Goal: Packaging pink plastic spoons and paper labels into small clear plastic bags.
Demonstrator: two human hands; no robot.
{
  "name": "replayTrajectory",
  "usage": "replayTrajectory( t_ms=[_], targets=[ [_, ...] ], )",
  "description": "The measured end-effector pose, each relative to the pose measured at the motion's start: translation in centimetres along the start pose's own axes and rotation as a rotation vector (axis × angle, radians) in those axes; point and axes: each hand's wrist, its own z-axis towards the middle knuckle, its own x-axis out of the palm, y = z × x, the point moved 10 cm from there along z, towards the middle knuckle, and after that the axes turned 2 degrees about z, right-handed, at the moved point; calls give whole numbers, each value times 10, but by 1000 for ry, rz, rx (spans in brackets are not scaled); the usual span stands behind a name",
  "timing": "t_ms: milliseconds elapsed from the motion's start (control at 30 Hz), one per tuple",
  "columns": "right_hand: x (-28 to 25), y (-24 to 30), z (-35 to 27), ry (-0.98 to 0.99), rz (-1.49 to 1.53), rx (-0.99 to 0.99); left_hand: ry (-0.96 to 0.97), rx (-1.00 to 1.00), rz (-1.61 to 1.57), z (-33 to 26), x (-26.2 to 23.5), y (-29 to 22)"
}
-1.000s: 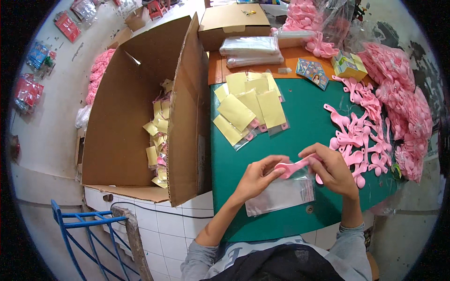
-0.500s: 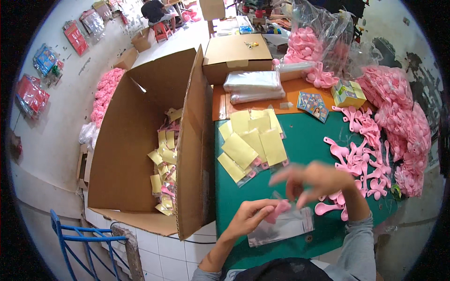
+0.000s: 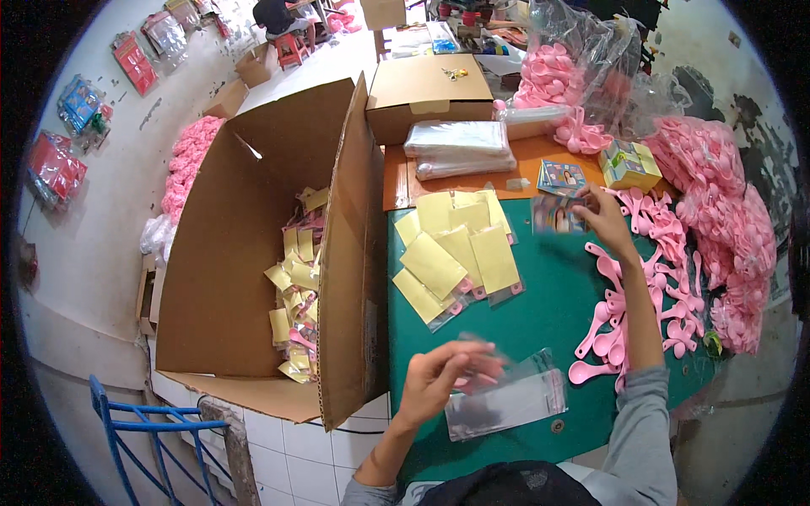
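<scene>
My right hand [image 3: 603, 218] reaches to the far right part of the green table, pinching a printed picture card [image 3: 553, 214], which is smeared by motion. Beyond it lie more picture cards [image 3: 564, 175]. Nearer to me, my left hand [image 3: 443, 379] is closed loosely around a pink spoon [image 3: 469, 384], mostly hidden and blurred by the fingers. Clear plastic bags [image 3: 510, 403] lie flat on the table just right of that hand. Several filled bags with yellow card backs [image 3: 434, 266] are spread out ahead, pink handles showing at their lower ends.
Loose pink spoons [image 3: 609, 341] cover the table's right side, beside bulging bags of spoons [image 3: 717, 194]. At the left stands a tall open cardboard box [image 3: 245, 278] holding filled bags. Stacked clear bags [image 3: 460, 148], a yellow card stack [image 3: 631, 164] and a closed carton [image 3: 426, 84] stand behind.
My right hand has moved from beside my left hand out to the picture cards and taken one. My left hand has shifted slightly left, off the clear bags.
</scene>
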Motion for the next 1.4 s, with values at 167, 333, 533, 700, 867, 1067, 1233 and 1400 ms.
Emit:
replayTrajectory(
  t_ms=[167,333,533,700,867,1067,1233,1400],
  targets=[
    [36,137,-84,171,161,-12,-38,-149,18,9,-7,25],
    [47,223,-134,205,-247,-369,-10,-121,105,5,3,23],
    [73,215,-150,427,-194,-322,115,-52,380,1,21,12],
    [116,178,-164,643,-102,-163,190,-103,495,-6,33,12],
    [125,149,-182,661,-51,-197,77,-69,865,-15,23,25],
    [97,82,-191,432,230,282,-5,-81,213,-36,-13,44],
    [104,93,-207,496,477,385,-110,-142,121,-39,-20,43],
    [101,83,-212,304,568,452,-30,-86,244,-43,-8,36]
  ],
)
